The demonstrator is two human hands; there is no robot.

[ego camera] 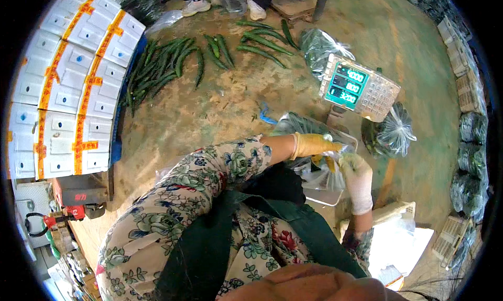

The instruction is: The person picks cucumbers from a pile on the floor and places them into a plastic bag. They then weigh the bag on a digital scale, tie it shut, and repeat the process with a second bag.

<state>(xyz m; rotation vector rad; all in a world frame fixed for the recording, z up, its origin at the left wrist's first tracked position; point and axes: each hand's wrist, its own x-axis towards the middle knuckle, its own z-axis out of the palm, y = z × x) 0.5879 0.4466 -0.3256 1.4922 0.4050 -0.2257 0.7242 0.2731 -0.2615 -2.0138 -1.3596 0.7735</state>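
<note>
My left hand (314, 144), in a yellow glove, is closed on the gathered neck of a clear plastic bag (300, 122). Close beside it, my right hand (357, 173), in a pale glove, pinches the twisted plastic from the other side. The bag lies over the platform of a scale, whose metal rim (334, 200) shows below it; what the bag holds is mostly hidden. The scale's lit display panel (347, 86) stands just beyond my hands. One tied bag of cucumbers (393, 132) sits right of the display, and another filled bag (318, 51) lies behind it.
Loose cucumbers (161, 65) lie piled on the floor at left, with smaller groups (267, 41) farther right. White foam boxes (74, 84) with orange tape are stacked at far left. A person's shoes (195, 7) show at the top. Wrapped bags (469, 159) line the right edge; a white container (397, 242) stands lower right.
</note>
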